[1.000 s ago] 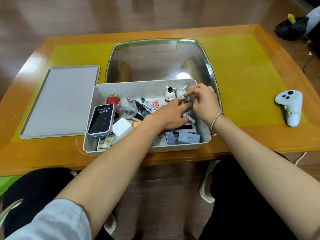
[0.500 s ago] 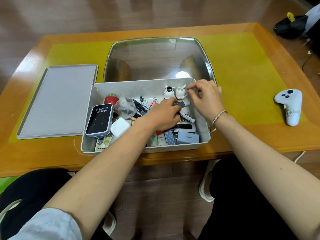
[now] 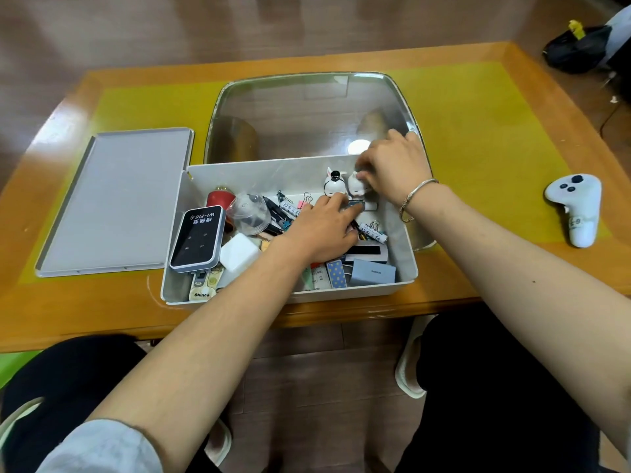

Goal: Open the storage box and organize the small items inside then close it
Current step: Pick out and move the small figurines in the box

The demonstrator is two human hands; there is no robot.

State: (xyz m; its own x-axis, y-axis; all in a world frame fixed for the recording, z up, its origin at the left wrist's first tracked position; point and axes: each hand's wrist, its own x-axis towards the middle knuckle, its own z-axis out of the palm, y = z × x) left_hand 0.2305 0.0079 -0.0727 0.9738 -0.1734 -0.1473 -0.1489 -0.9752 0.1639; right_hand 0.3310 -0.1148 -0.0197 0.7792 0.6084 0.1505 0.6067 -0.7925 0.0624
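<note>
The storage box (image 3: 406, 268), white and open, sits at the near edge of the table (image 3: 478, 274), its long axis running left to right. Its grey lid (image 3: 112, 199) lies flat to the left, just beside the box, so closing will call for a leftward reach; I judge my left hand (image 3: 321, 230) the nearer one for that.

Both hands are inside the box, toward its far right corner. My right hand (image 3: 392, 169) has its fingers curled down onto one of two small white figurines (image 3: 334, 184) standing side by side against the far wall; it appears to pinch the right-hand one, though the fingertips hide the contact. My left hand lies just near of the figurines, its fingertips closed on a small dark metallic item (image 3: 355, 206) that I cannot identify.

Counted contents: one black-faced Wi-Fi device (image 3: 198, 240) at the left, one white charger cube (image 3: 239, 252) touching it, one red cap (image 3: 220, 199), one clear dome (image 3: 249, 213), two visible batteries (image 3: 372, 232), one blue-grey block (image 3: 374, 272) at the near right. Clips and cards are too tangled to count.

Outside the box: one glass tray (image 3: 307, 114) directly beyond it, and one white controller (image 3: 577, 206) well apart to the right.
</note>
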